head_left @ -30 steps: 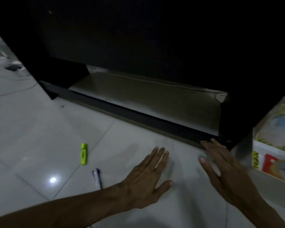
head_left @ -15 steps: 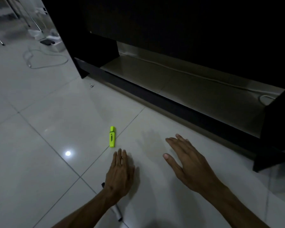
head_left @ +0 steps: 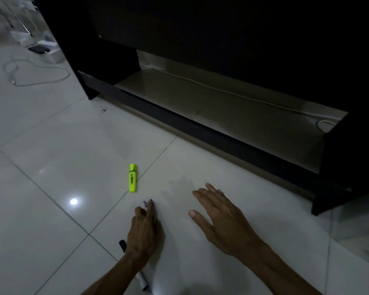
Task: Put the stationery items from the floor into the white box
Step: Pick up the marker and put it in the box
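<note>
Down at lower centre, the left hand pinches what seems a purple-tipped pen against the floor; the right hand beside it is spread flat, holding nothing. A yellow highlighter lies just above them.

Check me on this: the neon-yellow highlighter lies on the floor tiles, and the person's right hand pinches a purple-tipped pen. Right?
Not quite. In the head view the left hand pinches the purple-tipped pen; the right hand is open and holds nothing. The neon-yellow highlighter does lie on the floor tiles.
</note>
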